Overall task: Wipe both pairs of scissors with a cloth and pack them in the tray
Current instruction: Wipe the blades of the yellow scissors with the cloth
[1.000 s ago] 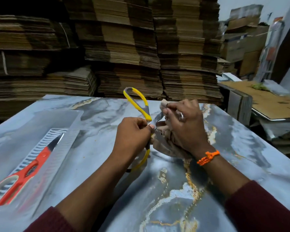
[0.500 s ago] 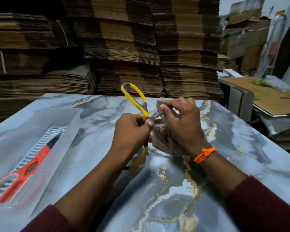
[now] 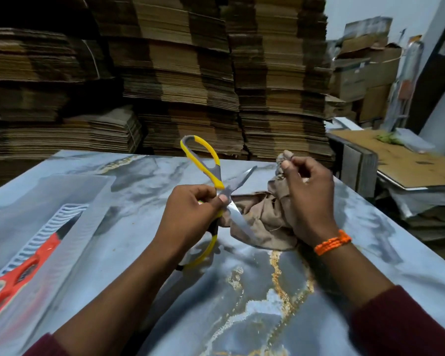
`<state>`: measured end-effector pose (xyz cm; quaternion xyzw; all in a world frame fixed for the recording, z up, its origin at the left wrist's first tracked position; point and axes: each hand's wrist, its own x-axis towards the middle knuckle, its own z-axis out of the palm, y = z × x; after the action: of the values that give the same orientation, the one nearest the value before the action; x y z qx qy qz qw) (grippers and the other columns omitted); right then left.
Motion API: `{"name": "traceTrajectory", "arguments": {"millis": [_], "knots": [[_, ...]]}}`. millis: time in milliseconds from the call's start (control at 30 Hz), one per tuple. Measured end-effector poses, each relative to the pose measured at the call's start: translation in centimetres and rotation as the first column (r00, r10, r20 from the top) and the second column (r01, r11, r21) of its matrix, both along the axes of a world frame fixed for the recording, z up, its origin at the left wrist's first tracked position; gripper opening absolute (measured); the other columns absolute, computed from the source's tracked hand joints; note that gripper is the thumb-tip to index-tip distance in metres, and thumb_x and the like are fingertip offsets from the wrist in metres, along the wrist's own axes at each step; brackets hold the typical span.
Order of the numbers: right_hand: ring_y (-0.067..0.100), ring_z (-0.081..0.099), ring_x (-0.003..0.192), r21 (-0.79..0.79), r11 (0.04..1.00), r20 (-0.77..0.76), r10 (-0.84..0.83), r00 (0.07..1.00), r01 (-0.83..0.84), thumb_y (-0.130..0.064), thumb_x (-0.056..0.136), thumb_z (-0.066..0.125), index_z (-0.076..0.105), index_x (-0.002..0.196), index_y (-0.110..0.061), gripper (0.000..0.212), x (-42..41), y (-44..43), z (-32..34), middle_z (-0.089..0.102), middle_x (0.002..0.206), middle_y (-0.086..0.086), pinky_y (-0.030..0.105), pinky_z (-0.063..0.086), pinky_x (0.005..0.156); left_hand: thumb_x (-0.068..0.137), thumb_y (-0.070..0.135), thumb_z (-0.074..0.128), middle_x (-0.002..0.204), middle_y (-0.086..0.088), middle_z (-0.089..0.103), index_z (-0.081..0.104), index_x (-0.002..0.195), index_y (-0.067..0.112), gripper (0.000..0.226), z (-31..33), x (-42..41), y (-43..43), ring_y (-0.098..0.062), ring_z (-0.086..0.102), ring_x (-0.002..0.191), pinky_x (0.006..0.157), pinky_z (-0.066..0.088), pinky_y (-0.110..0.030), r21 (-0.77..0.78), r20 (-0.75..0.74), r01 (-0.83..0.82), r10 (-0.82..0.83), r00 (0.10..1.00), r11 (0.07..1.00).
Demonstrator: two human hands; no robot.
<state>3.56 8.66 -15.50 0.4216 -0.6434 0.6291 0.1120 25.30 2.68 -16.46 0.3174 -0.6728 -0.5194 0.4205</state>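
Yellow-handled steel scissors [image 3: 214, 173], blades splayed, sit above the marbled bench [image 3: 242, 291], with the left hand [image 3: 190, 217] fingers clamped at the pivot. Right hand [image 3: 306, 201] fingers pinch one crumpled tan cloth [image 3: 262, 214]. A second pair, orange scissors [image 3: 36, 258], lies in one clear ribbed tray [image 3: 88, 188].

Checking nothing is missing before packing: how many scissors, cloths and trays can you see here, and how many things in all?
Scissors: 2, the yellow scissors and the orange scissors
Cloth: 1
Tray: 1
Total: 4
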Motion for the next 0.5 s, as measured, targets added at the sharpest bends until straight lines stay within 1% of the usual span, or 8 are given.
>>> {"name": "traceTrajectory", "arguments": {"millis": [67,100,167,233,300,367,433,500], "knots": [[0.005,0.067,0.104,0.037,0.998,-0.154,0.046,0.987,-0.041,-0.023,0.101,0.064,0.072,0.107,-0.017,0.011,1.9,-0.2,0.1,0.071,0.109,-0.004,0.027,0.056,0.090,0.095,0.009,0.069,0.064,-0.016,0.073,0.073,0.074,0.006,0.022,-0.1,-0.2,0.1,-0.022,0.075,0.059,0.052,0.055,-0.032,-0.036,0.028,-0.026,0.027,0.999,0.999],[0.006,0.066,0.100,0.043,0.998,-0.216,0.049,0.975,-0.040,-0.022,0.101,0.063,0.071,0.108,-0.017,0.012,2.7,-0.2,0.1,0.069,0.107,-0.002,0.026,0.055,0.086,0.094,0.010,0.070,0.063,-0.013,0.073,0.072,0.070,0.010,0.024,-0.2,-0.2,0.0,-0.023,0.075,0.059,0.053,0.055,-0.033,-0.057,0.040,-0.046,0.049,0.998,0.997],[0.006,0.065,0.094,0.030,0.998,-0.249,0.060,0.967,-0.054,-0.020,0.101,0.064,0.070,0.109,-0.018,0.010,3.4,0.0,0.5,0.067,0.103,-0.001,0.026,0.055,0.078,0.093,0.012,0.070,0.056,-0.005,0.068,0.070,0.065,0.014,0.029,-0.4,-0.2,-0.2,-0.025,0.075,0.059,0.056,0.059,-0.038,-0.098,0.066,-0.096,0.103,0.993,0.991],[0.004,0.065,0.092,0.005,0.996,-0.277,0.087,0.957,-0.089,-0.014,0.098,0.068,0.071,0.108,-0.018,0.012,3.6,0.4,0.7,0.065,0.100,0.000,0.024,0.056,0.076,0.092,0.013,0.071,0.051,-0.002,0.064,0.068,0.064,0.008,0.029,-0.5,-0.1,-0.5,-0.026,0.075,0.058,0.062,0.063,-0.047,-0.117,0.075,-0.127,0.137,0.988,0.985],[0.001,0.061,0.091,0.070,0.988,-0.395,0.151,0.906,-0.134,-0.010,0.096,0.071,0.075,0.108,-0.016,0.014,4.7,0.6,0.1,0.062,0.099,0.002,0.015,0.051,0.076,0.092,0.014,0.070,0.051,-0.005,0.066,0.068,0.067,0.001,0.028,-0.6,-0.2,-0.6,-0.024,0.074,0.056,0.064,0.063,-0.052,-0.111,0.064,-0.144,0.151,0.986,0.983],[0.009,0.062,0.091,0.191,0.952,-0.479,0.303,0.824,-0.239,-0.012,0.096,0.071,0.077,0.110,-0.014,0.015,6.5,0.3,-1.2,0.061,0.102,0.006,0.021,0.052,0.076,0.092,0.013,0.070,0.053,-0.007,0.069,0.073,0.070,0.004,0.024,-0.6,-0.1,-0.4,-0.021,0.073,0.054,0.063,0.063,-0.049,-0.105,0.072,-0.158,0.166,0.984,0.982],[0.016,0.065,0.093,0.213,0.930,-0.486,0.368,0.793,-0.301,-0.010,0.095,0.070,0.079,0.110,-0.013,0.018,7.3,-0.5,-2.1,0.061,0.105,0.008,0.030,0.055,0.078,0.092,0.009,0.069,0.054,-0.007,0.070,0.075,0.069,0.010,0.024,-0.4,0.1,-0.3,-0.021,0.072,0.052,0.060,0.062,-0.047,-0.105,0.076,-0.169,0.177,0.981,0.980],[0.013,0.066,0.095,0.168,0.929,-0.393,0.370,0.842,-0.329,-0.006,0.089,0.075,0.080,0.107,-0.013,0.020,7.1,-1.0,-2.1,0.062,0.104,0.007,0.032,0.056,0.079,0.094,0.012,0.069,0.055,-0.008,0.071,0.075,0.070,0.009,0.025,-0.1,0.3,-0.2,-0.022,0.073,0.052,0.057,0.061,-0.045,-0.124,0.082,-0.155,0.166,0.983,0.980]]}}
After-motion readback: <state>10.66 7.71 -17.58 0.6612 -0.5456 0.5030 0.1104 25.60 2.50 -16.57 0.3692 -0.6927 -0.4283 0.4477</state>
